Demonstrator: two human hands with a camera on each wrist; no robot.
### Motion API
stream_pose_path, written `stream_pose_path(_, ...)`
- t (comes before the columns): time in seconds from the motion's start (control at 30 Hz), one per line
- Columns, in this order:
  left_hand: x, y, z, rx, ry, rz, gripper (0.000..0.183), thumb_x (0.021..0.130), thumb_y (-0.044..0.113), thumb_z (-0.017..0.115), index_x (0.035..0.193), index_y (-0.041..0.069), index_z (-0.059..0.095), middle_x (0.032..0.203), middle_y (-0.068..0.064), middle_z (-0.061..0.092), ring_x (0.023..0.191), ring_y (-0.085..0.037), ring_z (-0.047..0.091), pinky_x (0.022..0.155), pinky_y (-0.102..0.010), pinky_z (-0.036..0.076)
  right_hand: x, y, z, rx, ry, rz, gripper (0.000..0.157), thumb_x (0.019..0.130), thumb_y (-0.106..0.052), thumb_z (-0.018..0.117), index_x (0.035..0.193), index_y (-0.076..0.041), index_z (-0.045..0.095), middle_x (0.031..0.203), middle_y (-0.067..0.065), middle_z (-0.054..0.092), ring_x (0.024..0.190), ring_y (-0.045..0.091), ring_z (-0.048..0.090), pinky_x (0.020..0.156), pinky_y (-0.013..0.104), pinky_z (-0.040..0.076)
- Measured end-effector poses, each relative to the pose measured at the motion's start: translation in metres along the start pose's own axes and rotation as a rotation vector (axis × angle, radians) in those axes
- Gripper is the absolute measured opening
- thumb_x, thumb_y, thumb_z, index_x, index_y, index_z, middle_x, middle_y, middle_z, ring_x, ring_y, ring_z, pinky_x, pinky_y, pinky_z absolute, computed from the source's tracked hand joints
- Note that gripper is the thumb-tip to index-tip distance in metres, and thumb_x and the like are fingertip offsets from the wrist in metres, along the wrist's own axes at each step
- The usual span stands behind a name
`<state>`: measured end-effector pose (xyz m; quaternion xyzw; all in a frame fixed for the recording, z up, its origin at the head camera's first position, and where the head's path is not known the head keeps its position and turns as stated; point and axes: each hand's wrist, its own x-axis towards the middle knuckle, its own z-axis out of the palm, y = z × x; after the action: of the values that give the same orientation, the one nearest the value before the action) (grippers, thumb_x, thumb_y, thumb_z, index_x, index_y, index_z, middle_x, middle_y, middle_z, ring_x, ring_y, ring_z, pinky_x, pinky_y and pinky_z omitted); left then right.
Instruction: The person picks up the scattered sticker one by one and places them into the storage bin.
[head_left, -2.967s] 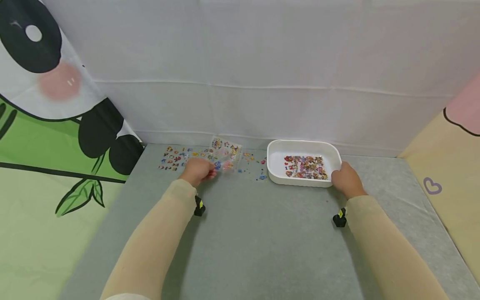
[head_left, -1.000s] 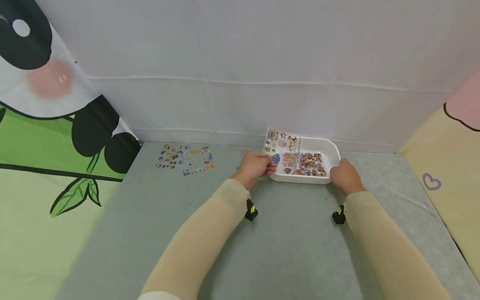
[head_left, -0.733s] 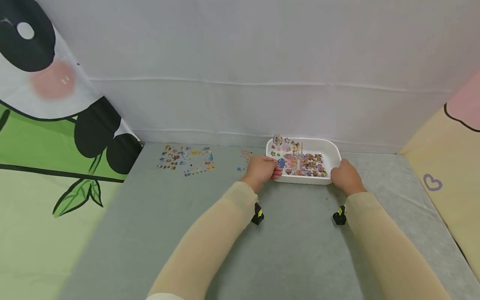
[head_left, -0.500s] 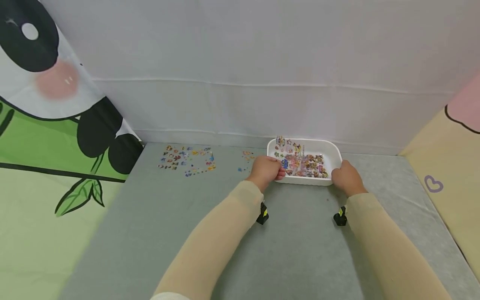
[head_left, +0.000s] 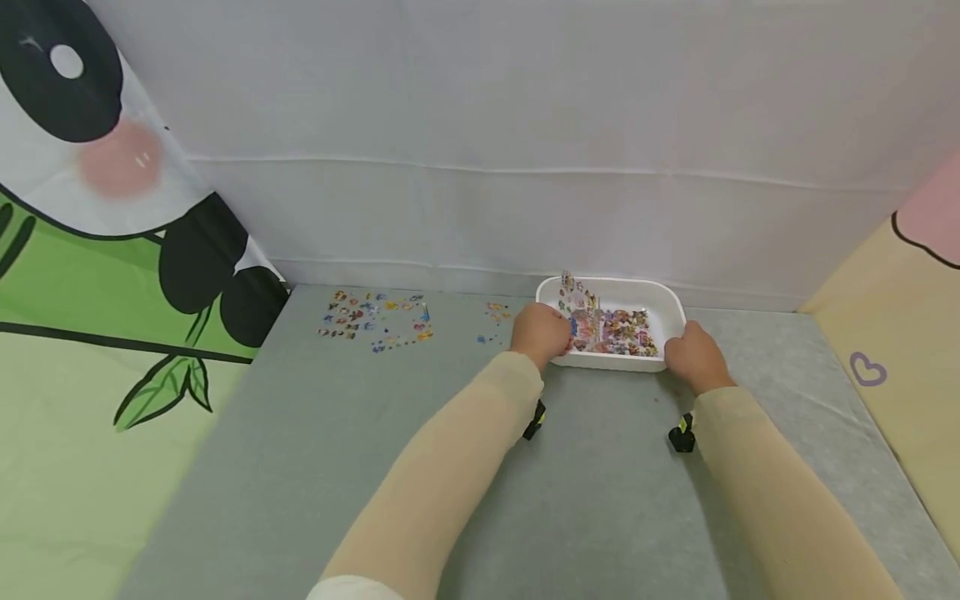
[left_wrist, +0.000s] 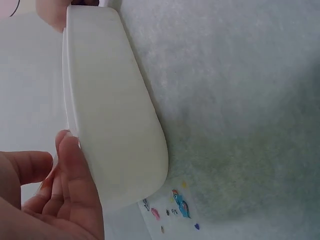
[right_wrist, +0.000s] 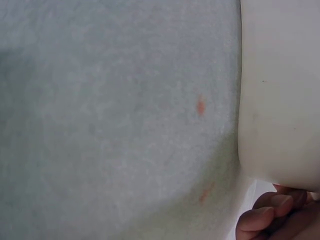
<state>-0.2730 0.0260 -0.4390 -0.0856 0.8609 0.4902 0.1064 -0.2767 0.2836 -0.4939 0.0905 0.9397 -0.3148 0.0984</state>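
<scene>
My left hand (head_left: 542,333) pinches a clear sticker sheet (head_left: 576,302) with small colourful cartoon figures, tilted over the left part of a white tray (head_left: 607,363). The tray's interior holds more printed sheets (head_left: 630,332). In the left wrist view, the thumb and fingertips (left_wrist: 75,165) of that hand are close beside the outer tray wall (left_wrist: 115,110); the sheet between them is barely visible. My right hand (head_left: 697,358) grips the tray's right end. In the right wrist view its curled fingers (right_wrist: 265,215) are at the end of the tray, partly hidden.
Clear sheets of small stickers (head_left: 348,317) lie on the grey tabletop (head_left: 420,400) at the back left. Another group of stickers (head_left: 495,312) lies just left of the tray. A white cloth wall (head_left: 480,167) rises behind; printed cloths (head_left: 195,350) hang at the sides.
My left hand has picked the sticker sheet up from left of the tray and carried it right, over the tray. Lately the sheet has shifted slightly further right. My right hand has stayed on the tray.
</scene>
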Motion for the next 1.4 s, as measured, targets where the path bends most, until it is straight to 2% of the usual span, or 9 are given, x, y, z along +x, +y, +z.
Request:
stream_pose_path(0.2,0.000,0.007,0.010,-0.024,-0.076,0.004,0.028,0.103,0.014,0.059,0.082,0.004,0.076,0.066,-0.005,0.071,0.054,-0.015,0.066,0.061,-0.029,0.058,0.001,0.000,0.000,0.002,-0.003,0.002,0.063,0.098,-0.015,0.030,0.148,0.023,0.023,0.139,0.043,0.041,0.113,0.047,0.048,0.105,0.064,0.038)
stream_pose_path(0.3,-0.002,0.009,0.011,0.007,-0.099,0.010,0.028,0.102,0.014,0.061,0.085,0.000,0.077,0.062,-0.003,0.068,0.061,-0.020,0.071,0.061,-0.028,0.058,0.002,0.001,0.001,-0.005,-0.005,0.005,0.063,0.098,-0.015,0.030,0.148,0.023,0.022,0.140,0.043,0.040,0.114,0.047,0.048,0.106,0.064,0.038)
stream_pose_path(0.43,-0.003,0.010,0.008,0.085,-0.071,0.011,0.035,0.102,0.021,0.062,0.077,0.002,0.077,0.056,-0.001,0.065,0.062,-0.023,0.070,0.057,-0.028,0.051,0.003,0.001,0.000,-0.008,-0.006,0.001,0.063,0.098,-0.015,0.030,0.148,0.023,0.023,0.140,0.043,0.040,0.114,0.047,0.048,0.105,0.064,0.038)
stream_pose_path(0.63,0.002,0.003,-0.003,0.136,-0.001,0.030,0.054,0.101,0.036,0.065,0.053,0.019,0.049,0.058,-0.004,0.065,0.062,-0.024,0.069,0.052,-0.033,0.042,0.001,0.000,0.000,-0.003,0.001,-0.014,0.063,0.098,-0.015,0.030,0.147,0.024,0.023,0.139,0.044,0.041,0.113,0.047,0.048,0.104,0.064,0.039)
stream_pose_path(0.8,0.003,0.000,-0.011,0.124,0.031,0.037,0.044,0.100,0.025,0.065,0.059,0.016,0.053,0.061,-0.003,0.064,0.073,-0.027,0.074,0.055,-0.033,0.044,0.000,0.001,0.000,0.005,0.001,-0.011,0.063,0.098,-0.015,0.030,0.147,0.023,0.023,0.139,0.043,0.042,0.112,0.047,0.049,0.103,0.064,0.040)
stream_pose_path(0.93,0.005,-0.004,-0.015,0.138,0.037,0.044,0.041,0.099,0.019,0.063,0.059,0.015,0.054,0.058,-0.001,0.062,0.066,-0.024,0.071,0.053,-0.031,0.042,0.000,0.001,0.000,0.013,0.003,-0.006,0.063,0.099,-0.015,0.030,0.148,0.023,0.023,0.140,0.043,0.041,0.113,0.047,0.048,0.103,0.064,0.039)
stream_pose_path(1.1,0.011,-0.012,-0.019,0.152,0.032,0.050,0.035,0.100,0.019,0.061,0.066,0.013,0.063,0.063,0.000,0.065,0.055,-0.016,0.054,0.052,-0.031,0.041,0.000,0.002,0.001,0.014,0.006,0.000,0.062,0.099,-0.015,0.030,0.148,0.022,0.023,0.140,0.042,0.041,0.114,0.047,0.048,0.104,0.064,0.039)
stream_pose_path(1.27,0.018,-0.022,-0.028,0.182,0.048,0.049,0.022,0.100,0.021,0.060,0.087,0.012,0.074,0.077,0.002,0.069,0.067,-0.016,0.059,0.065,-0.033,0.049,0.000,0.002,0.001,0.017,0.005,0.001,0.062,0.099,-0.015,0.031,0.148,0.022,0.023,0.140,0.042,0.041,0.113,0.047,0.048,0.104,0.064,0.039)
stream_pose_path(1.4,0.024,-0.032,-0.041,0.195,0.063,0.035,0.020,0.100,0.022,0.060,0.085,0.014,0.071,0.076,0.002,0.065,0.070,-0.016,0.057,0.066,-0.034,0.047,0.000,0.002,0.001,0.017,0.004,0.001,0.063,0.099,-0.015,0.030,0.149,0.022,0.022,0.141,0.043,0.040,0.114,0.047,0.048,0.104,0.064,0.039)
